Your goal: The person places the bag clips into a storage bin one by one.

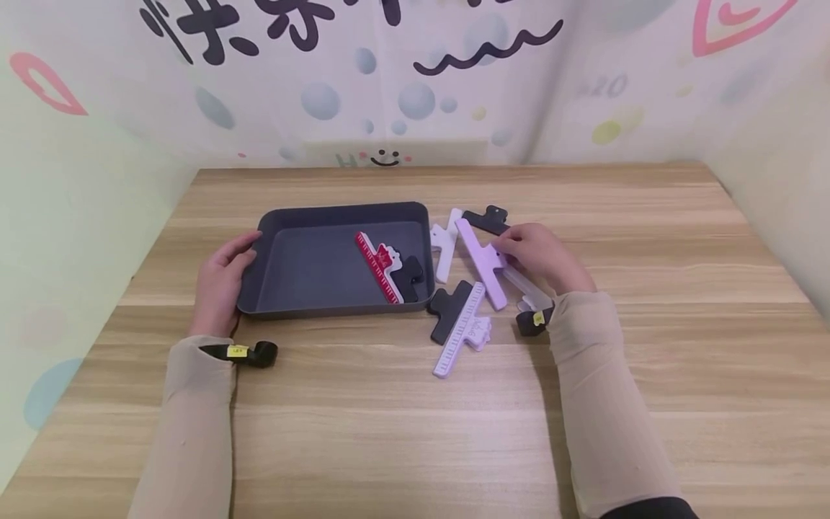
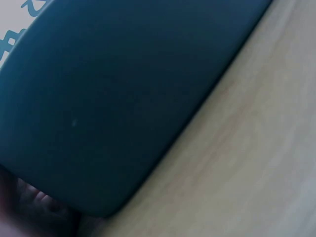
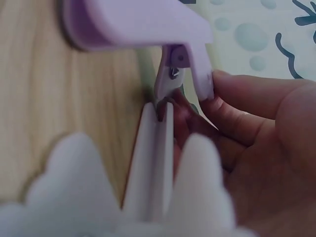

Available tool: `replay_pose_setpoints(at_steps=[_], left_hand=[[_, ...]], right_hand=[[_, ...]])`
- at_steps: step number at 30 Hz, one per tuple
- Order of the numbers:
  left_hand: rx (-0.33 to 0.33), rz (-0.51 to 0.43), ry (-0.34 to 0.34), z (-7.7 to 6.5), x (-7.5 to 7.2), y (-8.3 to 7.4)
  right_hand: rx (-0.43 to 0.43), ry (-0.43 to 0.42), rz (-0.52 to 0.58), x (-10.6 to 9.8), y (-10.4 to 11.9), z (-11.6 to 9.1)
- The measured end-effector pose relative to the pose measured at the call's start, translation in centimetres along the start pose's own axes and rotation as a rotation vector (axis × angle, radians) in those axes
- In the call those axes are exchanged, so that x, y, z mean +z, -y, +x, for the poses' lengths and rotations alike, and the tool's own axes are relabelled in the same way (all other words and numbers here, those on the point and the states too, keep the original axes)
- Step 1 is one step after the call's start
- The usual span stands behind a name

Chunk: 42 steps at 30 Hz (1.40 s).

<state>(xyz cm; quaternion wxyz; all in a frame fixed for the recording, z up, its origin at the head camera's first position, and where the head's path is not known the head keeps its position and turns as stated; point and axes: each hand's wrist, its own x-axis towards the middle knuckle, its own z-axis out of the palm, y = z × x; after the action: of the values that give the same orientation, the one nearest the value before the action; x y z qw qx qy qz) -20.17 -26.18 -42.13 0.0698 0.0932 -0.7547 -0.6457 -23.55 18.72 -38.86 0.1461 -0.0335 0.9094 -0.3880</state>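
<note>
My left hand [image 1: 219, 282] rests against the left end of the dark grey tray [image 1: 249, 288], its fingers touching the wall. The left wrist view shows the tray's long outer wall [image 2: 128, 98]. My right hand [image 1: 541, 252] pinches a handle of a plain purple bag clip [image 1: 483, 259] between thumb and fingers, to the right of the tray. A whitish clip [image 1: 527, 288] lies partly under this hand; its wavy-edged handle [image 3: 74, 182] is close in the right wrist view. Inside the tray, a red and white clip [image 1: 379, 267] lies beside a black clip [image 1: 408, 277].
Behind the purple clip lie a white clip [image 1: 446, 245] by the tray's right wall and a black clip [image 1: 486, 218]. Nearer me, a lilac ruler-marked clip [image 1: 460, 331] lies against another black clip [image 1: 449, 310]. A printed cloth [image 1: 415, 101] hangs behind the wooden table [image 1: 363, 432].
</note>
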Motion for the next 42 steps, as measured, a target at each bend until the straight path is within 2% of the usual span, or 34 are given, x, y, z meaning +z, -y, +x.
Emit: replay_pose_setpoints(at_steps=[12, 22, 36, 42], left_hand=[[0.015, -0.021, -0.001, -0.1, 0.1, 0.0], [0.008, -0.031, 0.006, 0.0, 0.1, 0.0], [-0.004, -0.028, 0.013, 0.1, 0.1, 0.0], [0.002, -0.038, 0.009, 0.0, 0.1, 0.0]], right_hand=[[-0.012, -0.049, 0.018, -0.1, 0.3, 0.0], [0.018, -0.089, 0.121, -0.2, 0.8, -0.2], [-0.008, -0.172, 0.272, 0.0, 1.7, -0.3], [-0.007, -0.171, 0.304, 0.1, 2.1, -0.3]])
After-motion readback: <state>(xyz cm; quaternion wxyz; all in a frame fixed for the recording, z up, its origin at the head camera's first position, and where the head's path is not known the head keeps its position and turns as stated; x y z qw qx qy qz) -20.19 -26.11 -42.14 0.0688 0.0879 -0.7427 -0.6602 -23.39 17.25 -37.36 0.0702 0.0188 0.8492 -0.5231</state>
